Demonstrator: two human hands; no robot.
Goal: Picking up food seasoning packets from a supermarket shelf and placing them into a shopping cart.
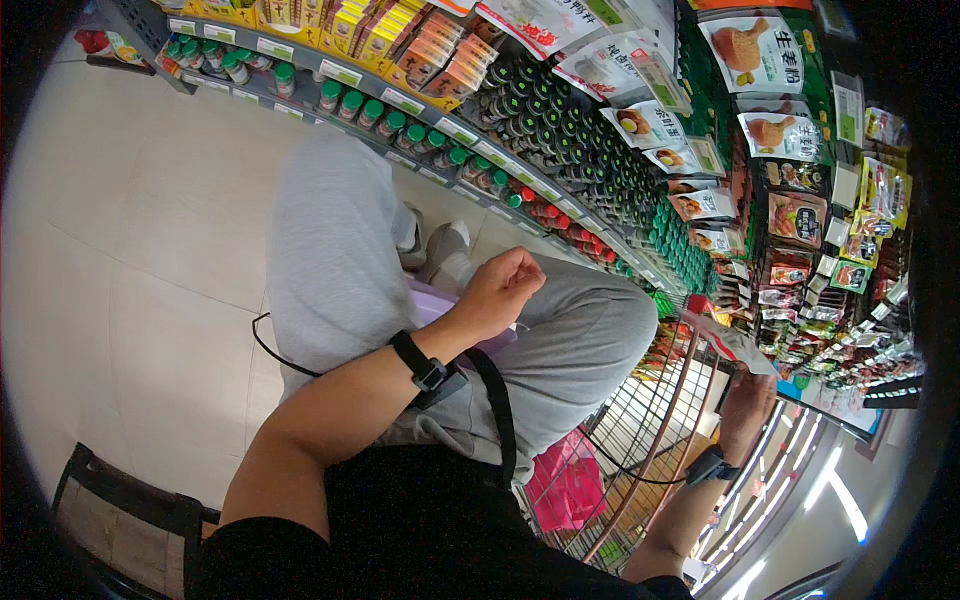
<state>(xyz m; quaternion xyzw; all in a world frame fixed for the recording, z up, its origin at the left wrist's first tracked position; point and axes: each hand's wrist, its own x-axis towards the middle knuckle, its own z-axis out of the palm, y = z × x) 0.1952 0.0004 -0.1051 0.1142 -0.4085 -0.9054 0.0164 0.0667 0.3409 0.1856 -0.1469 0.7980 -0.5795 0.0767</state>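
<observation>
My left hand [508, 291] rests above my lap with its fingers curled in and nothing visible in them. A black strap with a small device [429, 373] is around that wrist. Under the forearm a light purple object [431, 301] shows between my grey-trousered legs, mostly hidden. At the right, my right hand [748, 397] is raised beside a wire shopping cart [664, 424] and grips a whitish packet with red on it [729, 341]. The packet is seen at a slant, near the cart's red corner piece [699, 304].
Shelves hold green-capped jars [371, 112], black-capped bottles [585, 135] and yellow boxes [360, 34]. Seasoning pouches [780, 135] hang at the right. A pink bag [566, 480] shows through the cart's wires. A black-framed object [127, 517] stands on the tiled floor [165, 300]. Thin cables run near both arms.
</observation>
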